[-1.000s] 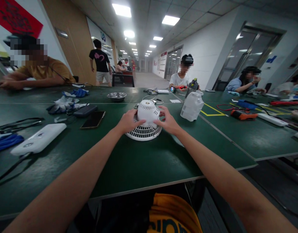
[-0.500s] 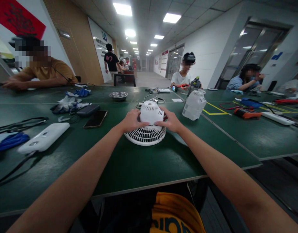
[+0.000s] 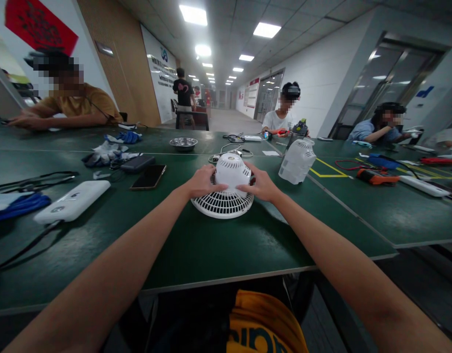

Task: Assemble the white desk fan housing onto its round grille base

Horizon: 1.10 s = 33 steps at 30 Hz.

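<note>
- The left hand (image 3: 204,182) is curving round one side of the white housing (image 3: 232,170), with its thumb lying across the front; it is clamping on that part.
- The right hand (image 3: 262,182) is mirroring this grip from the opposite side, also clamping; the two thumbs are pointing toward each other, presumably so that the pressure is balancing. Most of the fingers' contact behind is remaining hidden.
- The housing is standing at the centre of the table (image 3: 226,252), directly over the slatted grille (image 3: 223,206), its vented dome facing up. Whether it is resting fully on the grille or being borne partly by the hands, one cannot tell.
- The grille is lying flat on the tabletop, its broad rim probably serving as a stable footing.
- The translucent container (image 3: 297,162) is standing to the right, apart from the right hand, perhaps to be leaving the working area free.
- The dark phone (image 3: 148,177) is lying to the left, and the metal bowl (image 3: 183,143) is sitting farther back; both seem to be keeping clear of the forearms.
</note>
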Available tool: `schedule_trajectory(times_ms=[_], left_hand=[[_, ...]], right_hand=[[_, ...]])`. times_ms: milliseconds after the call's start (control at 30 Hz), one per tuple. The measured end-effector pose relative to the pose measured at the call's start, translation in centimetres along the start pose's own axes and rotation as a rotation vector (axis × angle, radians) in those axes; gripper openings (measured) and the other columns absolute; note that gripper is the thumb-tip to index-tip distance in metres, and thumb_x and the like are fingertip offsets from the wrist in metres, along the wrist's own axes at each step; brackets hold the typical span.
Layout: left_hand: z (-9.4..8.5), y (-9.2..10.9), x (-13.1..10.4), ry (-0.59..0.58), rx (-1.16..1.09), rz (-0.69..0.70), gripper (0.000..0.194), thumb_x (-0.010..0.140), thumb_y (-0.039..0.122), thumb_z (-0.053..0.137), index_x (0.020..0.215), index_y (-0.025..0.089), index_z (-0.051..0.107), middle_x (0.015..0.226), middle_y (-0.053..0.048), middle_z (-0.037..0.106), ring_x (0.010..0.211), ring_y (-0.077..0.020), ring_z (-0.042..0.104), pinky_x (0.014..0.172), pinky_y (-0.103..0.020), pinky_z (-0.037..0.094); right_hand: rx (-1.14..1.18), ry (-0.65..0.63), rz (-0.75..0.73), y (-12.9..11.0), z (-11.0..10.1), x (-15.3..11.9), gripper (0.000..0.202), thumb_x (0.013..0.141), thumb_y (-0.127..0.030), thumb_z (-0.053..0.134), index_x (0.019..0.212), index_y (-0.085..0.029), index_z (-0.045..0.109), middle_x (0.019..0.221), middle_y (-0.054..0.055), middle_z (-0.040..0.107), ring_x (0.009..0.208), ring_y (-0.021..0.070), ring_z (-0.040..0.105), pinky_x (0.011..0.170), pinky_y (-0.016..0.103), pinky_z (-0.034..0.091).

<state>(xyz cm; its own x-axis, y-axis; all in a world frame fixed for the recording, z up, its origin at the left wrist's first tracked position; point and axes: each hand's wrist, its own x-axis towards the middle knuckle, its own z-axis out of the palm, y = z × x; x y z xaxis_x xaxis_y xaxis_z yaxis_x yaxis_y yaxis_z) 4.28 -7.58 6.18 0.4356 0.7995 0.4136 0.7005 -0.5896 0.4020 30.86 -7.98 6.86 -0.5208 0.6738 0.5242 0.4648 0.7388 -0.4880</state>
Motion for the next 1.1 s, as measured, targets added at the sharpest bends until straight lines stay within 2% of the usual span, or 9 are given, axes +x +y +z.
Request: schedule_trajectory(times_ms=[167, 267, 367, 467, 533, 600, 733, 867, 1100], left_hand=[[0.1, -0.2, 0.0, 0.030, -0.024, -0.019, 0.071, 0.066, 0.062, 0.075, 0.120, 0.018, 0.064, 0.118, -0.017, 0.065, 0.109, -0.0366, 0.060, 0.090, -0.053, 0.049], [0.2, 0.1, -0.1, 0.070, -0.053, -0.023, 0.071, 0.069, 0.055, 0.075, 0.127, 0.016, 0.059, 0.118, -0.016, 0.067, 0.105, -0.0336, 0.065, 0.092, -0.051, 0.050], [0.5, 0.3, -0.4, 0.103, -0.108, 0.005, 0.082, 0.077, 0.046, 0.070, 0.147, 0.017, 0.040, 0.126, -0.017, 0.065, 0.113, -0.0338, 0.063, 0.099, -0.052, 0.046], [0.7, 0.7, -0.8, 0.059, -0.199, 0.074, 0.107, 0.073, 0.047, 0.074, 0.157, 0.021, 0.013, 0.139, -0.019, 0.056, 0.124, -0.0366, 0.057, 0.103, -0.053, 0.043], [0.8, 1.2, -1.0, 0.050, -0.244, 0.099, 0.119, 0.069, 0.048, 0.079, 0.158, 0.022, 0.004, 0.144, -0.021, 0.051, 0.126, -0.0389, 0.055, 0.104, -0.054, 0.042], [0.8, 1.7, -1.0, 0.063, -0.261, 0.097, 0.124, 0.066, 0.046, 0.080, 0.158, 0.023, 0.000, 0.144, -0.021, 0.049, 0.124, -0.0402, 0.056, 0.103, -0.056, 0.043], [0.6, 2.5, -0.9, 0.094, -0.231, 0.078, 0.123, 0.063, 0.039, 0.082, 0.157, 0.026, 0.004, 0.146, -0.020, 0.045, 0.118, -0.0412, 0.059, 0.098, -0.056, 0.046], [0.5, 2.9, -0.8, 0.115, -0.190, 0.075, 0.117, 0.061, 0.034, 0.082, 0.155, 0.025, 0.012, 0.139, -0.018, 0.050, 0.110, -0.0396, 0.064, 0.094, -0.053, 0.048], [0.2, 2.2, -0.8, 0.096, -0.211, 0.125, 0.113, 0.060, 0.049, 0.083, 0.152, 0.025, 0.021, 0.142, -0.018, 0.049, 0.115, -0.0382, 0.061, 0.097, -0.051, 0.048]], right_hand=[[-0.051, 0.024, -0.003, -0.2, 0.3, 0.0, 0.084, 0.077, -0.054, 0.072, 0.146, -0.019, 0.040, 0.135, 0.014, 0.059, 0.113, 0.0336, 0.061, 0.096, 0.051, 0.049], [-0.120, 0.078, -0.014, -0.5, 0.5, -0.1, 0.099, 0.069, -0.057, 0.077, 0.150, -0.020, 0.033, 0.141, 0.015, 0.054, 0.119, 0.0374, 0.057, 0.103, 0.055, 0.043], [-0.108, 0.079, 0.024, -1.0, 0.7, -0.2, 0.111, 0.068, -0.057, 0.079, 0.155, -0.022, 0.021, 0.130, 0.014, 0.061, 0.106, 0.0367, 0.064, 0.097, 0.056, 0.046], [-0.015, 0.016, 0.061, -1.6, 0.8, -0.5, 0.101, 0.076, -0.053, 0.073, 0.156, -0.024, 0.018, 0.103, 0.008, 0.070, 0.080, 0.0284, 0.067, 0.085, 0.051, 0.052], [0.065, -0.022, 0.058, -2.0, 0.8, -0.6, 0.094, 0.079, -0.048, 0.070, 0.155, -0.027, 0.019, 0.094, 0.004, 0.069, 0.074, 0.0247, 0.065, 0.081, 0.048, 0.053], [0.134, -0.049, 0.065, -2.4, 0.7, -0.7, 0.089, 0.080, -0.044, 0.067, 0.154, -0.029, 0.020, 0.089, 0.002, 0.068, 0.070, 0.0229, 0.063, 0.078, 0.046, 0.054], [0.139, -0.057, 0.077, -2.8, 0.5, -0.6, 0.095, 0.071, -0.034, 0.071, 0.153, -0.027, 0.023, 0.083, 0.001, 0.065, 0.068, 0.0219, 0.060, 0.076, 0.045, 0.053], [0.163, -0.086, 0.079, -2.5, 0.4, -0.5, 0.099, 0.068, -0.027, 0.072, 0.153, -0.027, 0.023, 0.074, -0.002, 0.060, 0.062, 0.0189, 0.056, 0.073, 0.043, 0.052], [0.122, -0.113, 0.085, -2.2, 0.2, -0.4, 0.094, 0.070, -0.026, 0.071, 0.152, -0.027, 0.024, 0.082, 0.000, 0.063, 0.068, 0.0203, 0.058, 0.080, 0.045, 0.052]])
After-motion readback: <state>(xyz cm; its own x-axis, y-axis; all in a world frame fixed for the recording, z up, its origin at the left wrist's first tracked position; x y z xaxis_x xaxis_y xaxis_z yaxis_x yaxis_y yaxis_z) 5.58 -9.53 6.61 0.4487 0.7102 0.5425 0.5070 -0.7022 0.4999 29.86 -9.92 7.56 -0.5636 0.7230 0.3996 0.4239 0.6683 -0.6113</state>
